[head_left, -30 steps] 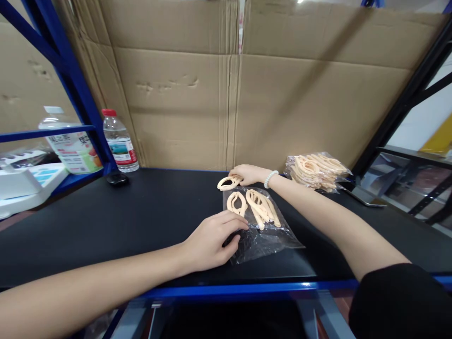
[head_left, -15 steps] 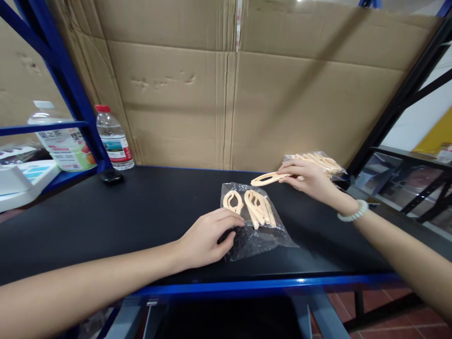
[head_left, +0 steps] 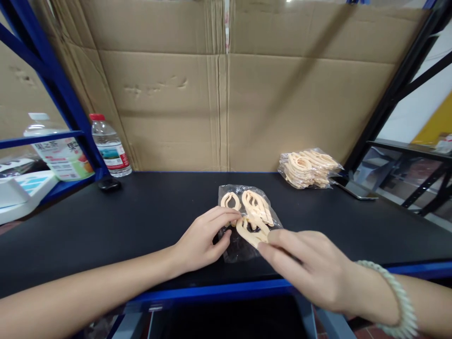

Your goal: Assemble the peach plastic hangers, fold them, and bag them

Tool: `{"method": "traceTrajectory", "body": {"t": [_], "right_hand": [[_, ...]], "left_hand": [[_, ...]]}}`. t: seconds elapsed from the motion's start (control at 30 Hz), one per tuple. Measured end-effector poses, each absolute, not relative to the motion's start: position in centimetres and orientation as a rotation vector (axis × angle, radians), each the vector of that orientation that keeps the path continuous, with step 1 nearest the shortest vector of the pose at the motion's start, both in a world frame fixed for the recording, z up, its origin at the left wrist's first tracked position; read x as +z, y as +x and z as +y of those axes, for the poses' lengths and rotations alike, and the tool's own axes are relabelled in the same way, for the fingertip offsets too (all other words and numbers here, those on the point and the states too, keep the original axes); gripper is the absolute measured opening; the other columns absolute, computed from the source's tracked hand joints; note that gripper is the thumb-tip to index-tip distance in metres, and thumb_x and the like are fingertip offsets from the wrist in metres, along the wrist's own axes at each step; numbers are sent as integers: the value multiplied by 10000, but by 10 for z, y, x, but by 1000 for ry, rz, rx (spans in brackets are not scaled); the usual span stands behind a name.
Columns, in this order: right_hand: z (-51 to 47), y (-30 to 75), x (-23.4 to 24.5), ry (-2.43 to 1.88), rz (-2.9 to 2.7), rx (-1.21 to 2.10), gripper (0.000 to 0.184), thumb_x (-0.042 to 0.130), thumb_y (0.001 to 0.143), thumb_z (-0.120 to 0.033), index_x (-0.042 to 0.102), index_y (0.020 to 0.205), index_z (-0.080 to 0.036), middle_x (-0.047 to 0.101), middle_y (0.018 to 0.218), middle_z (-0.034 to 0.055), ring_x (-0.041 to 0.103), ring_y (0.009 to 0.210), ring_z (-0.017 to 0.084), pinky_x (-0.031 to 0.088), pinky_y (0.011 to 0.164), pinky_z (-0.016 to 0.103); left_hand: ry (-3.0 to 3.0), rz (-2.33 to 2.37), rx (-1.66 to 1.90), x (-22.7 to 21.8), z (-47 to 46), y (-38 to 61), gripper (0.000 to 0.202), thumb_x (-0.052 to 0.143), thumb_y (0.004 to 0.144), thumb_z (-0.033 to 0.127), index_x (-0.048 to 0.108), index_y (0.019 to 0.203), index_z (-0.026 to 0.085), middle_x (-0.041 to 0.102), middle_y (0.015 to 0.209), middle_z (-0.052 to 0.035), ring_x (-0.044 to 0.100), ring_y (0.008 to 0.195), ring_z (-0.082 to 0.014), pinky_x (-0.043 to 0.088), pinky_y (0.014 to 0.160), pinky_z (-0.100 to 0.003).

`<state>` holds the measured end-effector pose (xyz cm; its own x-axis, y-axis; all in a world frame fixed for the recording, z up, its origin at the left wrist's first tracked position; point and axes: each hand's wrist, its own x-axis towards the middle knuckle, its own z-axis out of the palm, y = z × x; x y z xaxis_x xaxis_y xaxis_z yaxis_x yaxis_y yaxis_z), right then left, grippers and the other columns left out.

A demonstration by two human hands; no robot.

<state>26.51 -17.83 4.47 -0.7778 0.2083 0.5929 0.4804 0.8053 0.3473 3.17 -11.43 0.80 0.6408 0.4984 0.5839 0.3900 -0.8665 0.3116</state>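
A clear plastic bag (head_left: 235, 249) lies flat on the black table, with beige folded hangers (head_left: 256, 203) side by side at its far end. My left hand (head_left: 208, 238) rests at the bag's left edge, its fingers curled over the film and the thumb just below. Close by, the fingertips cover the lower part of the left folded hanger (head_left: 230, 200). My right hand (head_left: 310, 263), with a pale bead bracelet at the wrist, pinches another beige folded hanger (head_left: 250, 234). That one is over the near part of the bag, its tip close to my left fingertips.
Bagged beige hangers (head_left: 307, 167) are piled at the back right, beside a flat phone-like object (head_left: 356, 190). A water bottle (head_left: 111, 148) and a small black object (head_left: 109, 183) stand at the back left. Cardboard (head_left: 169, 113) walls off the back; a blue edge (head_left: 219, 289) runs in front.
My right hand has come from beside the back-right pile toward me and left, bringing the folded hanger over the bag. My left hand has stayed on the bag.
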Motion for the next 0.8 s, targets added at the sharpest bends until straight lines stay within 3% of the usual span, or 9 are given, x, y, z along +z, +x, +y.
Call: {"method": "traceTrajectory", "body": {"t": [0.17,0.37,0.67,0.8], "right_hand": [[-158,240,29,-508,-2421,-963,176,469,868,-72,623,795,-114,581,674,50,530,530,148,405,441,261],[-131,224,17,-518,-2408,-1080,172,455,868,-52,623,903,-44,605,667,74,577,573,173,459,497,280],[-133,225,11,-672,-2513,-931,178,451,855,-51,628,842,-75,622,740,102,587,686,220,485,552,322],[-138,252,31,-692,-2503,-642,161,465,863,-103,625,882,-112,619,761,81,576,766,213,508,658,326]], "left_hand": [[2676,739,1062,8,-114,32,402,475,823,73,543,1201,193,601,1192,-76,550,1126,-196,468,983,-386],[2669,726,1086,9,-115,31,416,479,798,63,553,1189,186,606,1182,-86,558,1118,-211,474,971,-400],[2688,738,1019,7,-114,32,425,465,808,67,520,1210,192,579,1209,-77,537,1134,-197,457,978,-375],[2670,797,938,9,-116,30,331,468,855,127,524,1174,195,617,1094,-67,588,996,-187,494,880,-337]]}}
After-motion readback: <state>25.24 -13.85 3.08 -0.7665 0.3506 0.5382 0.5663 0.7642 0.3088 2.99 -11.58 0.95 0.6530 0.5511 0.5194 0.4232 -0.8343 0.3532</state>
